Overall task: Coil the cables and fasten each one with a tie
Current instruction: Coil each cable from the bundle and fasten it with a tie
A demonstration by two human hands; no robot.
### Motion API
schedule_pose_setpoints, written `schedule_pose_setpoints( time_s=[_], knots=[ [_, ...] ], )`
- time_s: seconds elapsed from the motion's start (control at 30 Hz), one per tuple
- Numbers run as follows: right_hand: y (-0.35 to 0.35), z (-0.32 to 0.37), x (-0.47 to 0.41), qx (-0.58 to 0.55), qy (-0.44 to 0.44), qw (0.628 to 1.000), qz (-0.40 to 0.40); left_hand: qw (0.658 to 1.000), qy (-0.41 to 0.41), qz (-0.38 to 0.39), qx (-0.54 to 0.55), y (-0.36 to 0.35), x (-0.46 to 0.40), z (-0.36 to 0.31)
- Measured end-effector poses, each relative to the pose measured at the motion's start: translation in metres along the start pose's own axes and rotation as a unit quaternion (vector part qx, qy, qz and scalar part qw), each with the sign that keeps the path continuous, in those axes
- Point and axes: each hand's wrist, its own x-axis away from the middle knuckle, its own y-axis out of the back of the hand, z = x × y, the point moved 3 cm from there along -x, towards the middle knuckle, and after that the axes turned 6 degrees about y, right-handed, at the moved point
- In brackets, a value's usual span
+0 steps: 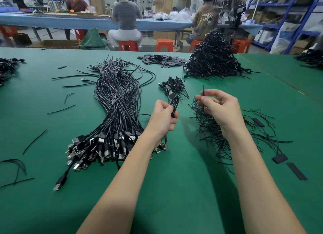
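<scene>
Stray cut ties are lying scattered on the green table at far left, well apart from the work. The big bundle of uncoiled cables is being kept left of centre with all USB plugs fanned toward the near edge, presumably so the next cable is being drawn out by its plug without tangling. The left hand is being held just right of that bundle, above the table; its fingers and thumb are being curled tight round a coiled cable, so the loops are being kept flat and together while a tie is fetched. The coil is standing up out of the top of the fist, its loop end poking past the fingertips, and a tail with plug is hanging below the wrist. Beyond it, a small heap of finished coils is being built up, near but not touching the hand. The right hand is being held above the loose pile of ties, which is being kept directly under it for short reach. One tie is being pinched upright between thumb and fingertips, its ends sticking out above and below the pinch; the other fingers are loosely curled. Tie and coil are near, not yet touching, so wrapping is judged the next step. The large heap of coiled cables is sitting at far right rear.
</scene>
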Motion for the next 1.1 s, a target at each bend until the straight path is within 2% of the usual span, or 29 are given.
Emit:
schedule_pose_setpoints(
  time_s=[0.13,0.3,0.6,0.8,0.87,0.93,1.0,1.03,1.1],
  knots=[
    [0.011,-0.006,0.000,0.141,0.038,0.988,-0.048,1.000,0.003,0.002,0.000,0.000,0.000,0.000],
    [0.022,-0.017,0.005,0.245,0.015,0.968,-0.055,1.000,0.004,0.005,-0.006,0.000,0.001,0.000],
    [0.024,-0.013,0.007,0.284,-0.022,0.957,-0.061,1.000,0.007,0.009,-0.009,0.001,0.000,0.002],
    [0.022,-0.013,0.007,0.293,-0.034,0.955,-0.029,1.000,0.005,0.016,-0.005,0.001,-0.003,0.004],
    [0.021,-0.010,0.006,0.242,-0.037,0.969,-0.029,1.000,0.005,0.015,-0.008,0.001,-0.004,0.004],
    [0.013,0.000,0.007,0.036,-0.049,0.998,-0.008,1.000,0.007,0.013,-0.012,0.001,-0.004,0.005],
    [0.001,0.014,0.009,-0.169,-0.014,0.985,0.023,1.000,0.007,0.011,-0.013,0.001,-0.004,0.005],
    [-0.005,0.019,0.009,-0.217,0.019,0.976,0.031,1.000,0.007,0.011,-0.010,0.000,-0.004,0.005],
    [-0.018,0.026,0.012,-0.212,0.084,0.973,0.038,1.000,0.004,0.011,0.004,0.000,-0.004,0.005]
  ],
)
